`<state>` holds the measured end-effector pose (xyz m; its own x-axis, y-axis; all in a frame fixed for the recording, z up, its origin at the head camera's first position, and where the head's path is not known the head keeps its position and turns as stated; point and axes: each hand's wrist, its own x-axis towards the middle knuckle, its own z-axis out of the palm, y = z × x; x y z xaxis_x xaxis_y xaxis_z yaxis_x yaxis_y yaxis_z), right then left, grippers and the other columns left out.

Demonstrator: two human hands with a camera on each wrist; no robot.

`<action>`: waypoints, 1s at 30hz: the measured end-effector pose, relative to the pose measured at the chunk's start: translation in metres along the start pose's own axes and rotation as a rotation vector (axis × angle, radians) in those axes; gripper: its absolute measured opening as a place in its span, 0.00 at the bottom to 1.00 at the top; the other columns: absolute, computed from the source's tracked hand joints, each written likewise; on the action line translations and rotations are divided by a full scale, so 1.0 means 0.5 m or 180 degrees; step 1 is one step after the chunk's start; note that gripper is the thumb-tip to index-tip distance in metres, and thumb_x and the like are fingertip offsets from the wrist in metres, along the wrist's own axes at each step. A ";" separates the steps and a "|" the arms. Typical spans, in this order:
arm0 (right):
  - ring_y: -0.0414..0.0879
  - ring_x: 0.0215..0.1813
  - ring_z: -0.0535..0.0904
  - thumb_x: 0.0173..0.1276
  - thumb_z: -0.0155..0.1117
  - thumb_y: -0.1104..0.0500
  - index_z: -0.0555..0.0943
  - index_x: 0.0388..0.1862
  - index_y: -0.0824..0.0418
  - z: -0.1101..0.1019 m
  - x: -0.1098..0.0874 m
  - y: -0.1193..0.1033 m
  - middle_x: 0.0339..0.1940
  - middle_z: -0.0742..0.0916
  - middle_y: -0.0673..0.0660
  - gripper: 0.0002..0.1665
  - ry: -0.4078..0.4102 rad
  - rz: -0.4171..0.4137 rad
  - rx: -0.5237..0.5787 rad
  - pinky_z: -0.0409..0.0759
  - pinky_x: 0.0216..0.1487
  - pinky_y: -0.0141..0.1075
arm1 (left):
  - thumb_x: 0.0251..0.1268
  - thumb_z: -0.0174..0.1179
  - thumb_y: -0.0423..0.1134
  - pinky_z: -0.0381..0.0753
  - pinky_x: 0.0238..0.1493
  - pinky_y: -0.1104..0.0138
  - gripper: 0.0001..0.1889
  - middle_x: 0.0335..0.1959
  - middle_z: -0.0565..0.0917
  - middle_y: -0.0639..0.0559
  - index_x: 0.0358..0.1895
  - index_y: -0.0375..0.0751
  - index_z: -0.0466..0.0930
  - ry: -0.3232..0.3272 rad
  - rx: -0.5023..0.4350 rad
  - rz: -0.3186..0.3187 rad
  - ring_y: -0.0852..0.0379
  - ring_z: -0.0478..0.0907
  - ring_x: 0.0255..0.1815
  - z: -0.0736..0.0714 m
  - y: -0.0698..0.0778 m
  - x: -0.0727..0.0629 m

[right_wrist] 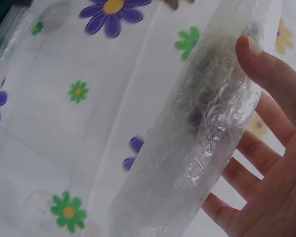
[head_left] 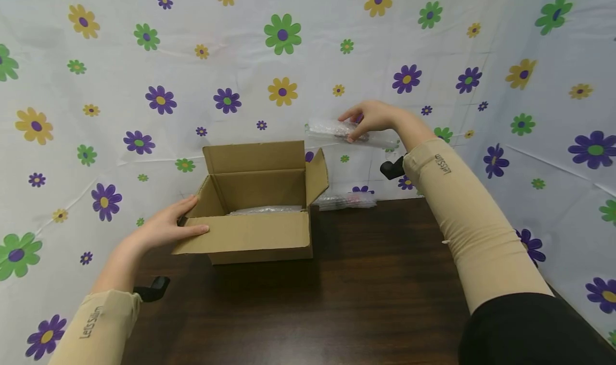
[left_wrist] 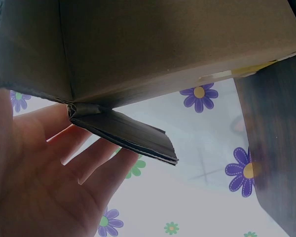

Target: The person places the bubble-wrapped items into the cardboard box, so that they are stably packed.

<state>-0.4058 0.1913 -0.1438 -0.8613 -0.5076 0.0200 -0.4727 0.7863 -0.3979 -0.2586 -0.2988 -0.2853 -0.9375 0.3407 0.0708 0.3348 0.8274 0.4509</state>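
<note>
An open cardboard box (head_left: 262,256) stands on the table with its flaps spread. My left hand (head_left: 161,225) holds the box at its front left corner, the thumb over the front flap (head_left: 255,233) and the fingers against the left side. In the left wrist view, those fingers lie behind a folded flap (left_wrist: 130,136). Raised above and right of the box, my right hand (head_left: 377,118) grips a long bubble-wrapped bundle (right_wrist: 202,118) between thumb and fingers. Something dark shows through its clear wrap; its kind cannot be made out. Clear bubble wrap (head_left: 267,209) is partly visible inside the box.
Another bubble-wrapped bundle (head_left: 344,200) lies against the back wall, right of the box. The dark wooden table (head_left: 366,285) extends in front and to the right. Flower-patterned white sheeting (head_left: 308,65) hangs close behind the table and at the sides.
</note>
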 end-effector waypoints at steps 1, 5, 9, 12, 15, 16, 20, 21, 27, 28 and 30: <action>0.58 0.64 0.67 0.60 0.73 0.53 0.71 0.70 0.56 -0.002 0.003 -0.011 0.65 0.73 0.65 0.40 -0.0018 -0.0014 -0.0012 0.69 0.62 0.52 | 0.62 0.64 0.55 0.50 0.65 0.34 0.49 0.74 0.49 0.27 0.75 0.27 0.49 0.0007 0.0002 0.0009 0.26 0.46 0.72 0.000 -0.001 0.000; 0.57 0.65 0.67 0.59 0.73 0.50 0.71 0.71 0.53 -0.005 0.018 -0.056 0.66 0.73 0.62 0.40 -0.0098 -0.0095 -0.0092 0.70 0.61 0.51 | 0.61 0.64 0.54 0.50 0.65 0.34 0.49 0.74 0.50 0.26 0.74 0.26 0.49 0.0032 0.0014 0.0032 0.26 0.46 0.72 0.000 -0.003 -0.001; 0.54 0.63 0.68 0.59 0.73 0.48 0.73 0.69 0.48 0.005 0.031 -0.097 0.64 0.74 0.59 0.39 -0.0146 -0.0140 -0.0087 0.71 0.59 0.49 | 0.61 0.64 0.54 0.50 0.65 0.34 0.49 0.74 0.50 0.26 0.74 0.26 0.49 0.0033 0.0019 0.0039 0.26 0.46 0.72 0.001 -0.002 -0.002; 0.52 0.61 0.69 0.58 0.74 0.49 0.74 0.68 0.47 0.017 0.038 -0.127 0.63 0.75 0.57 0.38 -0.0188 -0.0160 -0.0008 0.72 0.58 0.48 | 0.62 0.64 0.54 0.50 0.65 0.34 0.49 0.74 0.50 0.26 0.74 0.25 0.49 0.0020 0.0007 0.0052 0.26 0.46 0.72 0.003 -0.001 -0.003; 0.51 0.60 0.70 0.58 0.74 0.48 0.75 0.67 0.46 0.028 0.044 -0.157 0.62 0.76 0.57 0.37 -0.0201 -0.0248 -0.0030 0.73 0.57 0.47 | 0.62 0.64 0.54 0.50 0.65 0.34 0.49 0.74 0.49 0.26 0.74 0.26 0.49 0.0018 -0.0021 0.0053 0.26 0.45 0.72 0.003 -0.001 -0.004; 0.51 0.60 0.70 0.58 0.73 0.48 0.75 0.67 0.46 0.032 0.046 -0.167 0.61 0.76 0.57 0.37 -0.0201 -0.0295 -0.0052 0.73 0.57 0.46 | 0.62 0.64 0.54 0.50 0.65 0.34 0.49 0.74 0.50 0.26 0.74 0.26 0.49 0.0023 -0.0026 0.0054 0.26 0.46 0.72 0.003 -0.002 -0.004; 0.48 0.58 0.72 0.57 0.73 0.46 0.75 0.67 0.46 0.049 0.057 -0.204 0.58 0.78 0.55 0.37 -0.0194 -0.0456 -0.0164 0.74 0.55 0.43 | 0.62 0.64 0.54 0.50 0.65 0.33 0.49 0.74 0.50 0.26 0.74 0.26 0.49 0.0048 -0.0010 0.0056 0.26 0.46 0.72 0.003 -0.004 -0.003; 0.48 0.57 0.72 0.57 0.73 0.46 0.76 0.66 0.46 0.055 0.061 -0.212 0.57 0.79 0.55 0.36 -0.0201 -0.0492 -0.0181 0.74 0.54 0.42 | 0.62 0.64 0.54 0.50 0.65 0.33 0.49 0.74 0.50 0.26 0.74 0.26 0.49 0.0054 0.0003 0.0057 0.26 0.46 0.72 0.003 -0.005 -0.003; 0.44 0.54 0.73 0.56 0.74 0.46 0.76 0.66 0.47 0.097 0.085 -0.260 0.55 0.79 0.54 0.37 -0.0368 -0.0597 -0.0192 0.75 0.51 0.36 | 0.61 0.64 0.54 0.51 0.65 0.33 0.49 0.74 0.51 0.26 0.74 0.26 0.50 0.0080 0.0051 0.0065 0.26 0.47 0.72 0.003 0.000 -0.004; 0.45 0.53 0.73 0.57 0.74 0.46 0.76 0.66 0.48 0.104 0.088 -0.268 0.55 0.79 0.54 0.37 -0.0404 -0.0620 -0.0183 0.75 0.49 0.36 | 0.61 0.64 0.54 0.50 0.65 0.33 0.49 0.73 0.51 0.26 0.74 0.25 0.50 0.0080 0.0048 0.0066 0.25 0.47 0.72 0.003 0.001 -0.004; 0.45 0.49 0.73 0.57 0.74 0.47 0.77 0.66 0.49 0.117 0.092 -0.282 0.52 0.80 0.55 0.36 -0.0447 -0.0680 -0.0161 0.74 0.45 0.36 | 0.61 0.64 0.54 0.50 0.65 0.33 0.49 0.73 0.51 0.26 0.74 0.25 0.50 0.0082 0.0051 0.0070 0.25 0.47 0.72 0.003 0.002 -0.004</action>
<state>-0.3680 0.0363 -0.1404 -0.7084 -0.7051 -0.0302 -0.6527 0.6709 -0.3519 -0.2564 -0.2979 -0.2864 -0.9319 0.3476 0.1036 0.3567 0.8269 0.4348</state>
